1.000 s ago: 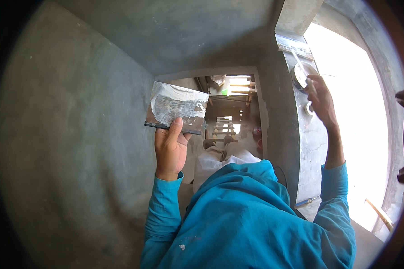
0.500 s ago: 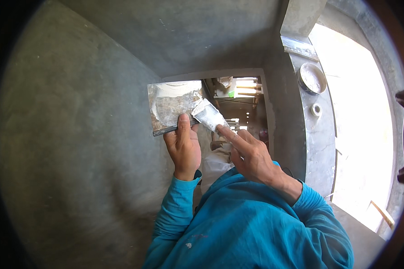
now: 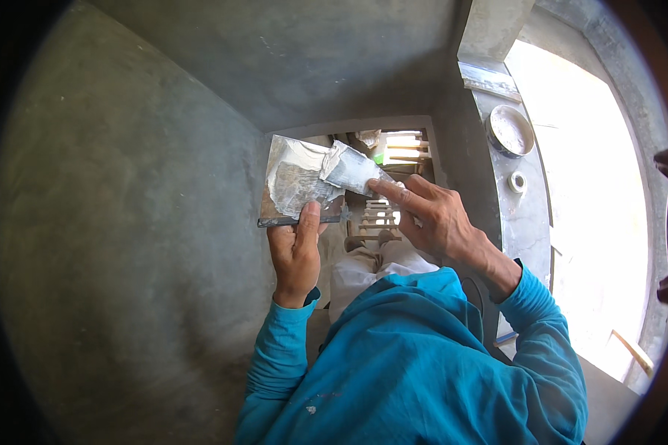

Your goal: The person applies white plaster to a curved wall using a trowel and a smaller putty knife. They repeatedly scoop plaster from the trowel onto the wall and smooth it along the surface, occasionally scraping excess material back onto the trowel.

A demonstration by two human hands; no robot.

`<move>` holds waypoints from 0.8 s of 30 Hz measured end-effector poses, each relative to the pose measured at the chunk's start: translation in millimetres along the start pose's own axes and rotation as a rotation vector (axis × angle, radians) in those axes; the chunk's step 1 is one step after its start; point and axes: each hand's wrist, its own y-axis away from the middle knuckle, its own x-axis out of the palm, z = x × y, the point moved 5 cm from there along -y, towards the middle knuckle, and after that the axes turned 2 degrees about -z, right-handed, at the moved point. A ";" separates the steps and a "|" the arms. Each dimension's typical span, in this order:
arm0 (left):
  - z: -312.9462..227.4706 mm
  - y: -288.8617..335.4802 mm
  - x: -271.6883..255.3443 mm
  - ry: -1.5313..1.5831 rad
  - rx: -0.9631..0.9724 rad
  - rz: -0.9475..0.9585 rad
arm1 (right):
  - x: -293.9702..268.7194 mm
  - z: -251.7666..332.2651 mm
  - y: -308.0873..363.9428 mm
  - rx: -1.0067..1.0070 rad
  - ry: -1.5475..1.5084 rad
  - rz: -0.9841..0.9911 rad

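My left hand (image 3: 297,256) is closed on the near edge of a flat, square-cornered plate (image 3: 274,210), thumb on top and fingers beneath. White putty (image 3: 302,154) is smeared over its upper face, thickest along the far side. In my right hand (image 3: 439,219) is a putty knife (image 3: 352,170), the index finger stretched along its blade. The blade overlaps the plate's right side, with white putty on its front edge. The knife's handle is mostly hidden in my palm.
Along the right runs a grey ledge (image 3: 523,230) with a round pan of white material (image 3: 511,130), a roll of tape (image 3: 517,182) and a long flat metal blade (image 3: 490,80). A bare grey wall (image 3: 126,222) fills the left. Wooden slats (image 3: 378,219) show below, past my feet.
The plate has turned slightly and shifted right. The putty knife has swung flatter, its blade now further up on the plate's right side. My right hand has moved a little right and up.
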 end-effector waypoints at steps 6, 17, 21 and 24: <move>-2.1 0.3 -2.8 -0.109 -0.023 0.095 | -2.6 5.4 -15.1 -0.062 0.023 -0.019; -0.7 6.5 -27.4 0.439 -0.234 0.012 | -38.8 -2.6 -33.7 0.098 -0.910 0.092; -5.1 6.7 -33.2 0.537 -0.344 0.082 | -32.7 5.9 -32.9 0.095 -1.335 0.481; -2.8 11.4 -30.0 0.549 -0.333 0.108 | -21.3 9.2 -39.3 0.099 -1.276 0.607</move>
